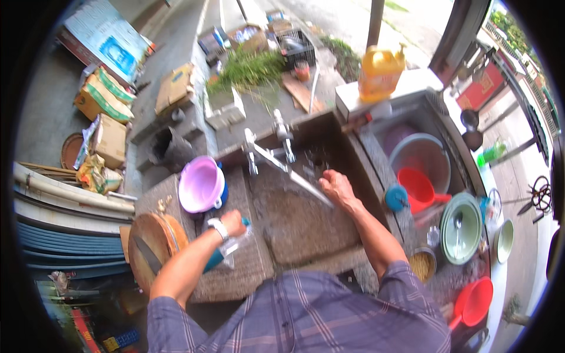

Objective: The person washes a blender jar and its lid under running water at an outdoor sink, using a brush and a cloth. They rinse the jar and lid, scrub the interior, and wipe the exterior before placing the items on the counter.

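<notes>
My left hand [234,223], with a white watch on the wrist, is closed on a teal and clear plastic thing [231,248] over the stone ledge left of the sink. Its exact kind is hard to tell, as my forearm partly covers it. Over the stone sink [303,232] my right hand [336,186] has its fingers curled in. What they hold, if anything, is hidden. Beside that hand runs the long spout of a metal tap [297,179]. A second tap [282,132] stands at the far rim. Water seems to splash in the sink beyond my right hand.
Left lie a purple basin [202,184] and a round chopping board [169,235] bearing a cleaver [147,254]. Right are a grey bucket [435,156], red scoop [415,187], green bowls [461,229] and red ladle [472,301]. A yellow jug [379,73] tops the far ledge.
</notes>
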